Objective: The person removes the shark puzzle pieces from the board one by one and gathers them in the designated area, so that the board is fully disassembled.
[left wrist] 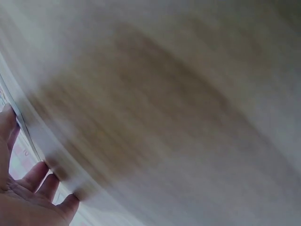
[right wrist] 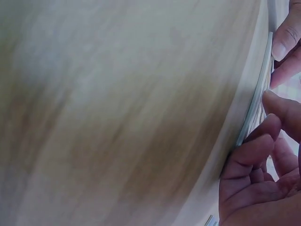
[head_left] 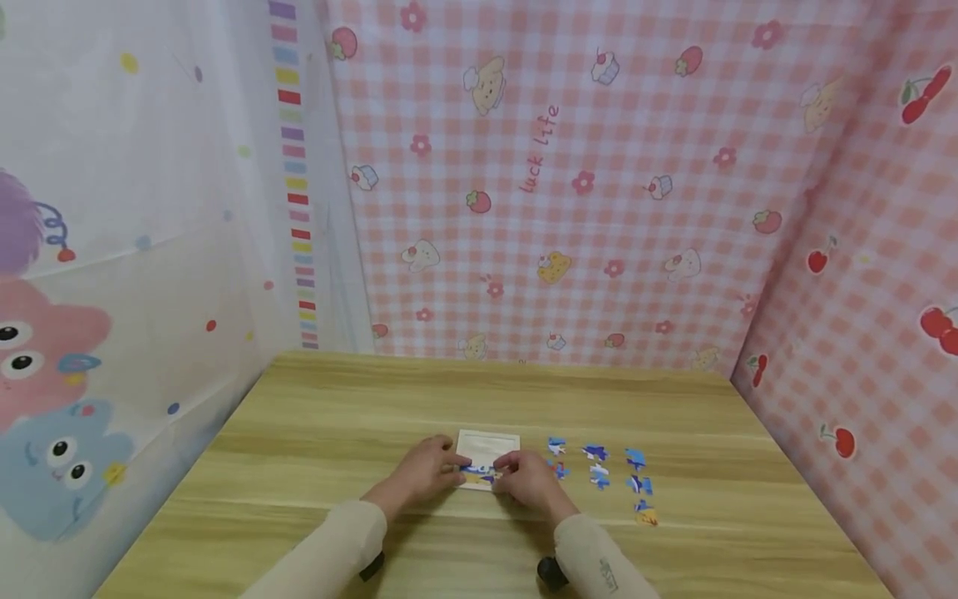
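A small white puzzle tray lies on the table, with joined blue, white and yellow puzzle pieces along its near side. My left hand rests at the tray's left edge, its index finger and thumb reaching over onto the pieces. In the left wrist view its loosely spread fingers touch the rim. From the right, my right hand pinches a puzzle piece at the tray's right side; its fingertips largely hide that piece. The right wrist view has these fingers curled beside the tray edge.
Several loose puzzle pieces lie spread in rough columns to the right of the tray, one partly behind my right hand. The wooden table ends at a pink checked curtain behind, with printed cloths on both sides.
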{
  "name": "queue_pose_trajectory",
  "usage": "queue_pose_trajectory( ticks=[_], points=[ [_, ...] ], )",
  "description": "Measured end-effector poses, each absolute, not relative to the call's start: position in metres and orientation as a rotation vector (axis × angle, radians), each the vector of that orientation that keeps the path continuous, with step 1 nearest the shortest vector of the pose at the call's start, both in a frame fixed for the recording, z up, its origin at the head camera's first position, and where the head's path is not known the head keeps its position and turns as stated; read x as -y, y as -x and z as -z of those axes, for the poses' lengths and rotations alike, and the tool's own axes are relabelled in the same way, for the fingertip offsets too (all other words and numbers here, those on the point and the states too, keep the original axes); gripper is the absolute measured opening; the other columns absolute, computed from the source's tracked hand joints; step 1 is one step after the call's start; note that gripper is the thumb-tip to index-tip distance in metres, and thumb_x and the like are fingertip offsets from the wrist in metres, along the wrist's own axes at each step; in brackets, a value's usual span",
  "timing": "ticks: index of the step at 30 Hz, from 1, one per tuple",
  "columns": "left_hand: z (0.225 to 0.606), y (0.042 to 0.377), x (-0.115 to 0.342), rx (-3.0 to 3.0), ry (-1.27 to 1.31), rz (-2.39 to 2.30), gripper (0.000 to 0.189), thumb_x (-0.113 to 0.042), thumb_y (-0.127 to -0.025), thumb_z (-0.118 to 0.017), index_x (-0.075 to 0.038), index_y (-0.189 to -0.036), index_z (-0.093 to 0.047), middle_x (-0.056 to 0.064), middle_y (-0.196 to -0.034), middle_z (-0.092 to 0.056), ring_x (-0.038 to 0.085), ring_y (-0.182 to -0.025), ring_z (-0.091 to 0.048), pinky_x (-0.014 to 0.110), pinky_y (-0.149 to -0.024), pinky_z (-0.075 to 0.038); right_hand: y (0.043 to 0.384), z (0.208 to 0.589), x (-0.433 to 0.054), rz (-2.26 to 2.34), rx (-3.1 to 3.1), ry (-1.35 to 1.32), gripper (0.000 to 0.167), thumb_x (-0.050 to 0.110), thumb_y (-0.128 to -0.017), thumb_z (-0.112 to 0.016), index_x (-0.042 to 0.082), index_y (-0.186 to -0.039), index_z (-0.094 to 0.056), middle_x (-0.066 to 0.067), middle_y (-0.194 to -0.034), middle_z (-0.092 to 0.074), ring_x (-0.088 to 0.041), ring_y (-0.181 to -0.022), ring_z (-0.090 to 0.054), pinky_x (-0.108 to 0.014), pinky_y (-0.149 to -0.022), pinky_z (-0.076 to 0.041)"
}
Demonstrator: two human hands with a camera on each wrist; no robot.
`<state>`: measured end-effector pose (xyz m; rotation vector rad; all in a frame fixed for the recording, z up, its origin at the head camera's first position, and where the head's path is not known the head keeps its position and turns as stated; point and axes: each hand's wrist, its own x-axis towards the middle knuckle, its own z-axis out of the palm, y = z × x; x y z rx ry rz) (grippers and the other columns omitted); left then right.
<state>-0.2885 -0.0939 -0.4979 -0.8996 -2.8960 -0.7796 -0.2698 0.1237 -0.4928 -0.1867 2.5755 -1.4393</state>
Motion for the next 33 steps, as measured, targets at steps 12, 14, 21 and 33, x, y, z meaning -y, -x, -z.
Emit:
queue_pose_trajectory(
  ticks=[12, 14, 21, 33],
  points=[
    [0.4957, 0.2906, 0.0918, 2.888, 0.924, 0.789, 0.030, -0.019, -0.089, -0.073, -0.007, -0.116, -0.074, 0.032, -0.130, -0.053, 0.048, -0.120, -0.051, 0.060, -0.102, -0.038, 0.2706, 0.4928, -0.1247, 1.514, -2.578, 0.205, 0.026, 0.000, -0.081, -0.075, 0.000, -0.106, -0.066, -0.003, -0.084, -0.061, -0.013, -0.068, -0.056, -0.027, -0.061, -0.049],
    [0.4951, 0.2904, 0.0919, 2.882, 0.934, 0.792, 0.030, -0.018, -0.089, -0.074, -0.007, -0.116, -0.074, 0.033, -0.130, -0.053, 0.048, -0.120, -0.051, 0.060, -0.101, -0.038, 0.2691, 0.4923, -0.1247, 1.534, -2.568, 0.215, 0.027, -0.001, -0.082, -0.075, -0.001, -0.106, -0.066, -0.003, -0.082, -0.061, -0.012, -0.065, -0.056, -0.027, -0.060, -0.049],
    [0.4948, 0.2893, 0.0923, 2.893, 0.930, 0.798, 0.030, -0.018, -0.089, -0.073, -0.006, -0.116, -0.073, 0.033, -0.131, -0.052, 0.048, -0.121, -0.050, 0.059, -0.103, -0.038, 0.2663, 0.4922, -0.1247, 1.581, -2.522, 0.235, 0.027, 0.000, -0.083, -0.075, -0.003, -0.108, -0.065, -0.003, -0.081, -0.061, -0.011, -0.062, -0.056, -0.027, -0.057, -0.048],
    [0.4958, 0.2893, 0.0926, 2.918, 0.888, 0.821, 0.029, -0.018, -0.089, -0.073, -0.007, -0.116, -0.073, 0.032, -0.132, -0.052, 0.049, -0.122, -0.049, 0.060, -0.104, -0.036, 0.2627, 0.4896, -0.1293, 1.643, -2.479, 0.174, 0.027, 0.000, -0.084, -0.075, -0.003, -0.108, -0.064, -0.004, -0.083, -0.062, -0.013, -0.063, -0.057, -0.026, -0.058, -0.049]
  ],
)
